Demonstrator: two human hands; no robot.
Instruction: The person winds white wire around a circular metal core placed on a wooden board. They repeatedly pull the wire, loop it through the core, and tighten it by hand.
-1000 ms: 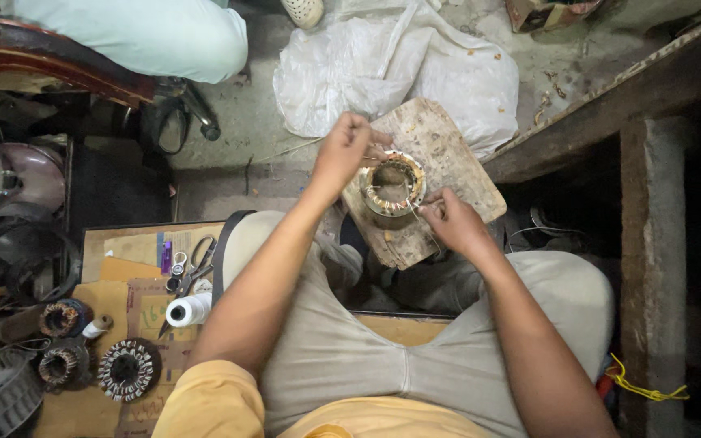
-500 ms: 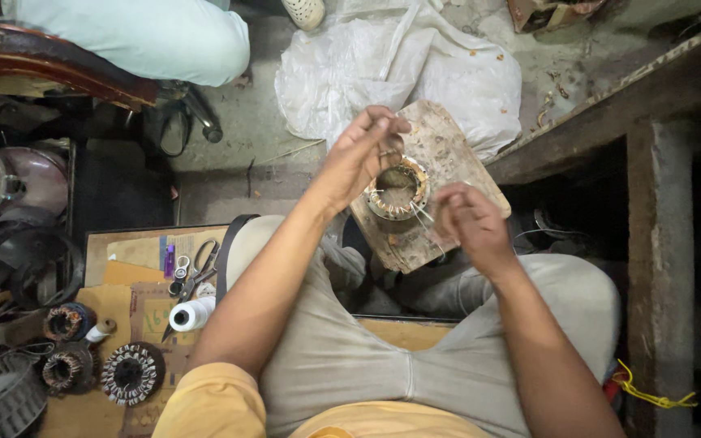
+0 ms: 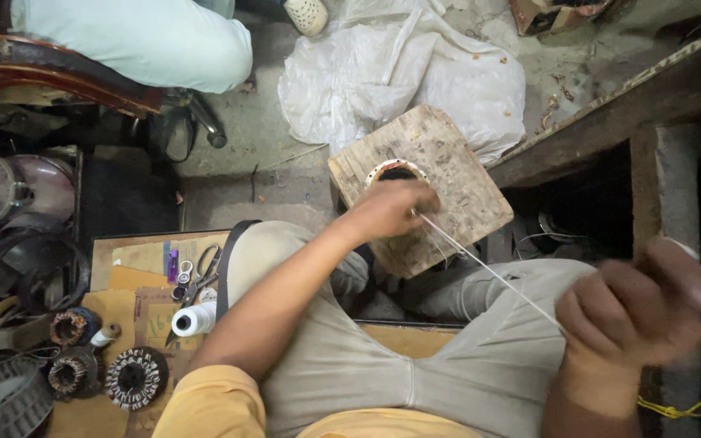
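Observation:
A round motor stator [image 3: 389, 169] with a white rim sits on a worn wooden block [image 3: 458, 180] between my knees. My left hand [image 3: 389, 209] lies over the stator, fingers curled on it, hiding most of it. A taut white thread [image 3: 492, 274] runs from under that hand to my right hand [image 3: 638, 304], which is closed on the thread's end, pulled far out to the right and blurred.
A white plastic sheet [image 3: 415, 69] lies on the floor beyond the block. On the left are scissors [image 3: 198, 284], a spool of white thread [image 3: 195, 319] and several wound stators [image 3: 134, 376]. Another person's pale trouser leg [image 3: 135, 36] is at top left. A wooden bench frame [image 3: 610, 113] stands at right.
My right hand has moved from beside the stator far out to the lower right, drawing the thread tight. My left hand has come down over the stator.

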